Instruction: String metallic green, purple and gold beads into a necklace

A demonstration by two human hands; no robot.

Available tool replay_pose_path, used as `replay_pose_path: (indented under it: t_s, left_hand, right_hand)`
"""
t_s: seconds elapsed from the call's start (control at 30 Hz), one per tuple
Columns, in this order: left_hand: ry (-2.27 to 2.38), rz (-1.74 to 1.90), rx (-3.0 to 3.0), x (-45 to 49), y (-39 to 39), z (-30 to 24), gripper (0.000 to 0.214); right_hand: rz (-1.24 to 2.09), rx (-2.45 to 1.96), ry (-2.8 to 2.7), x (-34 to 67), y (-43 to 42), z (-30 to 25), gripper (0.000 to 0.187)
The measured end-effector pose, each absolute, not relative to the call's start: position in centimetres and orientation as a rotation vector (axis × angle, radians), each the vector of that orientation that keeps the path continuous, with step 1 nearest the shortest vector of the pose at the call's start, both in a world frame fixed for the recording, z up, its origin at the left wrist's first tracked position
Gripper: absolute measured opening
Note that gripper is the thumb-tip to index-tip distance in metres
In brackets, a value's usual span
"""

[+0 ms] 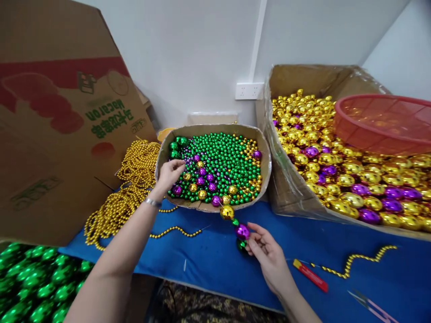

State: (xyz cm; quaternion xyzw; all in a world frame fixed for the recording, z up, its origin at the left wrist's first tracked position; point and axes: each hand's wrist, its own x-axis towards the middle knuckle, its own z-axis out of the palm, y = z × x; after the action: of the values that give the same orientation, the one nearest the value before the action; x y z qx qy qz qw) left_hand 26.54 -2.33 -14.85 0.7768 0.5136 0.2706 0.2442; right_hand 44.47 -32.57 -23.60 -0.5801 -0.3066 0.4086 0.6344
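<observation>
In the head view, the person's right hand (pixel 269 255) is pinching a bead strand (pixel 227 212) by its large purple bead (pixel 242 231), just in front of a cardboard box (pixel 266 163) and above the blue-covered worktop (pixel 195 258). The left hand (pixel 170 174) is reaching over the box's loose beads (pixel 218 152), fingers pressed together (whether on anything, one cannot tell). The strand is probably feeling light and flexible, its glossy balls slippery; gripping a large bead on opposite sides is looking surest.

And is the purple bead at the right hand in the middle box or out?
Out. The purple bead is in the right hand, over the blue cloth, in front of the box.
</observation>
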Motion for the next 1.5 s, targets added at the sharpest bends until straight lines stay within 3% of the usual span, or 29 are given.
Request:
replay_pose_path:
  t_s: [0.1,0.2,0.57,0.8,1.07,1.3,1.5]
  left_hand:
    - [0.858,0.829,1.407,27.1,-7.5,-15.2,0.033]
    - [0.662,0.753,1.051,27.5,-11.6,-15.7,0.027]
    - [0.653,0.67,0.871,27.6,-14.2,-16.5,0.024]
    - [0.679,0.637,0.98,27.6,-14.7,-16.7,0.026]
    - [0.758,0.437,1.573,24.8,-15.5,-17.3,0.021]
    - [0.711,0.634,1.883,23.9,-17.8,-20.0,0.012]
    - [0.579,0.813,2.198,25.6,-19.5,-16.4,0.008]
  right_hand:
    - [0.918,-1.338,-0.728,44.3,-32.3,-23.5,0.042]
    - [0.915,-1.343,-0.75,44.2,-32.2,-23.4,0.041]
    - [0.9,-1.381,-0.779,44.3,-32.5,-23.3,0.041]
    - [0.86,-1.442,-0.885,44.5,-32.8,-23.1,0.037]
    - [0.375,-1.635,-1.356,42.5,-34.0,-24.4,0.031]
    - [0.328,-1.705,-1.523,41.5,-34.9,-28.2,0.034]
    - [0.288,-1.608,-1.531,42.7,-33.6,-24.4,0.031]
